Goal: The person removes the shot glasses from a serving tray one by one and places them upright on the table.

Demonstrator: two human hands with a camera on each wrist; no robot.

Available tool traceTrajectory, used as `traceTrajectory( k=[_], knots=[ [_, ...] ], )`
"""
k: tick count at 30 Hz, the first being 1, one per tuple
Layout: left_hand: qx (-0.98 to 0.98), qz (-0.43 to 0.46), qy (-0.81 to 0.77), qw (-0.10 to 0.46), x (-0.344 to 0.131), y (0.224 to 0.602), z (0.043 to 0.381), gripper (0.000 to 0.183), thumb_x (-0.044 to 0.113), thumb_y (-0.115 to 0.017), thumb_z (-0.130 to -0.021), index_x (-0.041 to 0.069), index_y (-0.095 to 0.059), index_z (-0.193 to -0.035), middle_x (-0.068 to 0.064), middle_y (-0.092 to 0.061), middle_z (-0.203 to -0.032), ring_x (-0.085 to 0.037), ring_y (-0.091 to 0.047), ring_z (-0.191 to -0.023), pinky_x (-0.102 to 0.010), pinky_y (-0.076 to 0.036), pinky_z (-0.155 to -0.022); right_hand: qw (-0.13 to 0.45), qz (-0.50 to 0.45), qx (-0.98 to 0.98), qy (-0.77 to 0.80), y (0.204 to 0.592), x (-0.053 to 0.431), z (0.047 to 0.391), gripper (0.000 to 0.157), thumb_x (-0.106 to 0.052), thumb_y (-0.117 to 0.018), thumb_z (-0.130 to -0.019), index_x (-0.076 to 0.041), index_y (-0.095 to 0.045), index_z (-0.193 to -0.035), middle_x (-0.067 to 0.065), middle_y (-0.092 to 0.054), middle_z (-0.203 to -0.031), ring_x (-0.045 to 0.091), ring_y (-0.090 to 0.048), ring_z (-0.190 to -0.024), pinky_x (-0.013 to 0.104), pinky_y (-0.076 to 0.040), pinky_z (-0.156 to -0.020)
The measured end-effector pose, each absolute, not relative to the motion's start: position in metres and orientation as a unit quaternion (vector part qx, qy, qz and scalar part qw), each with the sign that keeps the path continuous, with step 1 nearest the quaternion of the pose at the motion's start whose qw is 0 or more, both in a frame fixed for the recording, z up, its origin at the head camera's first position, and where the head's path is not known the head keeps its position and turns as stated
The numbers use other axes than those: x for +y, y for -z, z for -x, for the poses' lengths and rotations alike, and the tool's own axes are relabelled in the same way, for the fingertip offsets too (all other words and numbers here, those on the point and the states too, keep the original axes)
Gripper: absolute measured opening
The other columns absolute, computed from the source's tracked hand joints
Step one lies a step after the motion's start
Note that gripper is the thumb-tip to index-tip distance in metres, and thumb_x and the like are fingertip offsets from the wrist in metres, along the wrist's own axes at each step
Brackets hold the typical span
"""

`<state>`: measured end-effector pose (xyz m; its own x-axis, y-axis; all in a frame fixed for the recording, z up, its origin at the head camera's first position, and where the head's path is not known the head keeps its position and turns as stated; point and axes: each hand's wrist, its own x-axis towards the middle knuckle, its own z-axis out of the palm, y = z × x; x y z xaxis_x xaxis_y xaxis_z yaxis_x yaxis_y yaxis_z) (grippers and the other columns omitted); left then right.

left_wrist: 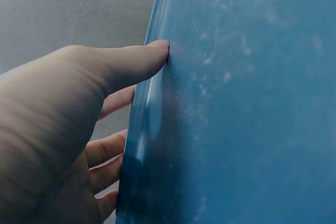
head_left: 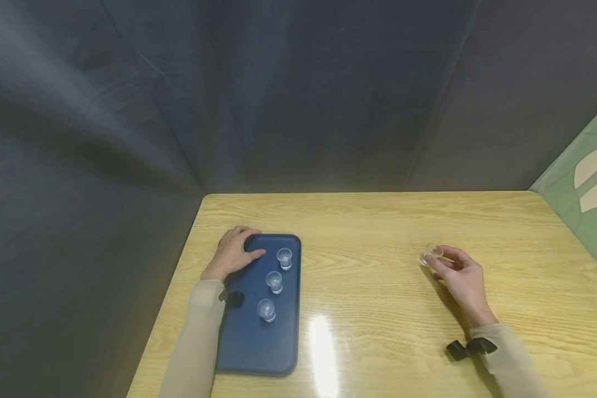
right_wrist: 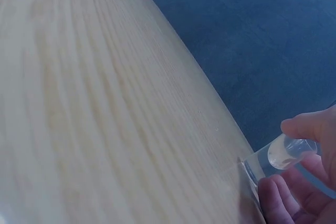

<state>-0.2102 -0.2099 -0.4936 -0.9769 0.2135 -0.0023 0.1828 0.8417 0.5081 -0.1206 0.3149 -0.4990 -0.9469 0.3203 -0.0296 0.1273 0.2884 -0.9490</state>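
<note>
My left hand (head_left: pixel 231 251) holds the far left corner of the blue tray (head_left: pixel 239 354). In the left wrist view the thumb (left_wrist: pixel 142 64) lies over the raised rim, while the other fingers are outside it, partly hidden. Three small clear shot glasses stand on the tray in a slanting row: a far one (head_left: pixel 284 258), a middle one (head_left: pixel 275 282) and a near one (head_left: pixel 266 310). Well to the right, my right hand (head_left: pixel 460 273) pinches another clear shot glass (right_wrist: pixel 291 152) between thumb and fingers, its base at or very near the tabletop.
The wooden table (head_left: pixel 368 221) stretches between the tray and my right hand. Dark curtains (head_left: pixel 328 99) hang behind the table and along its left side. A green patterned cloth (head_left: pixel 589 204) shows beyond the right edge. Each wrist carries a small black camera.
</note>
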Motion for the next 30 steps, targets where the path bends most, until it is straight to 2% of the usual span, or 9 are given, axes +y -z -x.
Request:
traceTrajectory(
  k=[11,14,18,21,26,30],
  knots=[
    [0.958,-0.102,-0.267,0.032,-0.209,0.492,0.209,0.06,0.042,-0.078,-0.097,0.017,-0.061,-0.149,-0.014,-0.053,-0.155,-0.042,-0.045,-0.147,-0.065,-0.03,-0.127,0.074,0.123,-0.819,-0.555,0.497,0.316,0.12,0.062,-0.033,-0.079,-0.099,0.001,-0.056,-0.145,-0.03,-0.063,-0.106,-0.013,-0.069,-0.089,0.019,-0.063,-0.07],
    [0.958,-0.103,-0.267,0.03,-0.208,0.491,0.208,0.06,0.042,-0.078,-0.097,0.017,-0.062,-0.149,-0.015,-0.053,-0.155,-0.042,-0.045,-0.147,-0.066,-0.031,-0.126,0.074,0.125,-0.821,-0.552,0.494,0.315,0.118,0.063,-0.034,-0.079,-0.098,0.002,-0.056,-0.146,-0.031,-0.063,-0.106,-0.013,-0.068,-0.087,0.019,-0.062,-0.067],
    [0.958,-0.102,-0.265,0.031,-0.208,0.49,0.207,0.06,0.041,-0.077,-0.097,0.017,-0.062,-0.149,-0.015,-0.053,-0.156,-0.043,-0.045,-0.147,-0.066,-0.031,-0.126,0.087,0.136,-0.824,-0.543,0.489,0.315,0.117,0.057,-0.033,-0.081,-0.097,-0.003,-0.061,-0.141,-0.032,-0.065,-0.105,-0.011,-0.066,-0.083,0.017,-0.057,-0.059],
    [0.958,-0.099,-0.266,0.034,-0.209,0.49,0.207,0.06,0.041,-0.078,-0.097,0.017,-0.061,-0.149,-0.015,-0.052,-0.156,-0.042,-0.045,-0.148,-0.065,-0.031,-0.127,0.114,0.139,-0.832,-0.525,0.485,0.313,0.117,0.049,-0.032,-0.082,-0.096,-0.008,-0.066,-0.135,-0.027,-0.066,-0.103,-0.007,-0.064,-0.08,0.016,-0.052,-0.055],
    [0.959,-0.097,-0.264,0.036,-0.209,0.491,0.208,0.06,0.042,-0.077,-0.097,0.017,-0.061,-0.15,-0.015,-0.051,-0.157,-0.042,-0.044,-0.148,-0.065,-0.029,-0.128,0.155,0.134,-0.838,-0.506,0.478,0.304,0.117,0.038,-0.029,-0.084,-0.094,-0.013,-0.072,-0.127,-0.018,-0.066,-0.091,-0.002,-0.062,-0.076,0.017,-0.046,-0.048],
    [0.959,-0.099,-0.263,0.036,-0.209,0.491,0.209,0.06,0.043,-0.077,-0.097,0.017,-0.061,-0.15,-0.015,-0.052,-0.156,-0.043,-0.044,-0.148,-0.066,-0.029,-0.127,0.156,0.1,-0.84,-0.509,0.472,0.295,0.115,0.038,-0.025,-0.082,-0.095,-0.012,-0.071,-0.129,-0.023,-0.067,-0.099,-0.001,-0.063,-0.08,0.017,-0.047,-0.05]
  ],
)
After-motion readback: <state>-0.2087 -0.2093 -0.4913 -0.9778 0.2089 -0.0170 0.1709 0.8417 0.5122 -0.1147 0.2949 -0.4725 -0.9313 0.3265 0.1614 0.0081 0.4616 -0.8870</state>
